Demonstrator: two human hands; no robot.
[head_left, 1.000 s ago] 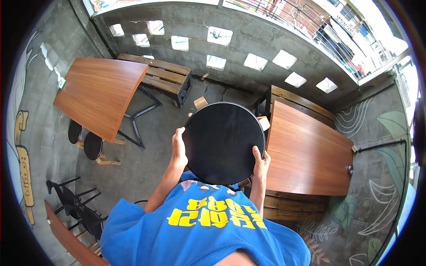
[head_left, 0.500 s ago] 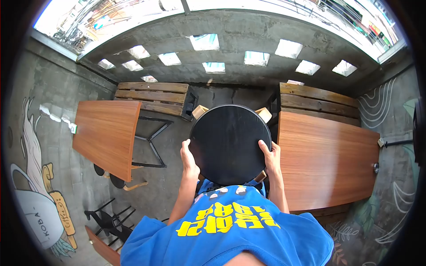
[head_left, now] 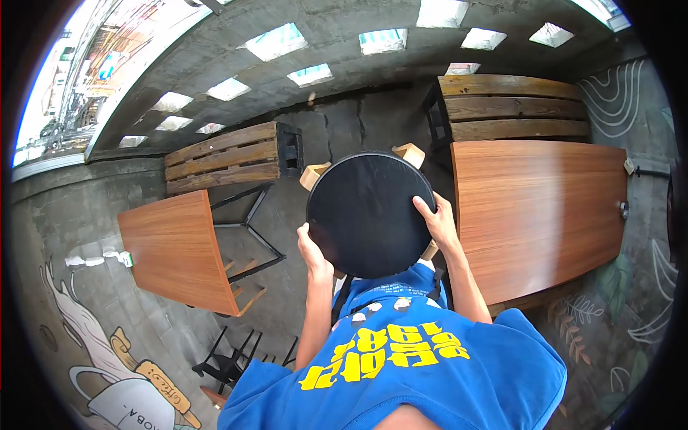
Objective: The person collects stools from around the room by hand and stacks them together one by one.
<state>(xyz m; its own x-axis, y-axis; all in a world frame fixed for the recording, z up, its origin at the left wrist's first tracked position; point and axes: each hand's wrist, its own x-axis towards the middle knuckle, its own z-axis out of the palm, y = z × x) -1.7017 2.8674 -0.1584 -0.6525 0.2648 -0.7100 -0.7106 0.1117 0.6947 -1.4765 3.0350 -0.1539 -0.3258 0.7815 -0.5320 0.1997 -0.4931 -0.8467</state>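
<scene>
A stool (head_left: pixel 369 215) with a round black seat and pale wooden legs is held in front of my body. My left hand (head_left: pixel 314 251) grips the seat's left edge, thumb up along the rim. On the opposite edge, my right hand (head_left: pixel 438 223) has its thumb on top of the seat, with the other fingers curled at the side and partly hidden. Two bent wooden legs stick out beyond the far rim, and part of another shows below my right hand. The underside of the stool is hidden.
A wooden table (head_left: pixel 537 215) stands close on my right, with a slatted bench (head_left: pixel 512 107) behind it. Another table (head_left: pixel 175 251) on a black metal frame is at left, near a second bench (head_left: pixel 222 158). A black chair (head_left: pixel 226 365) is at lower left.
My view has turned, so the room appears tilted. The stool has rotated slightly with its far legs shifted, and both hands keep their hold on it.
</scene>
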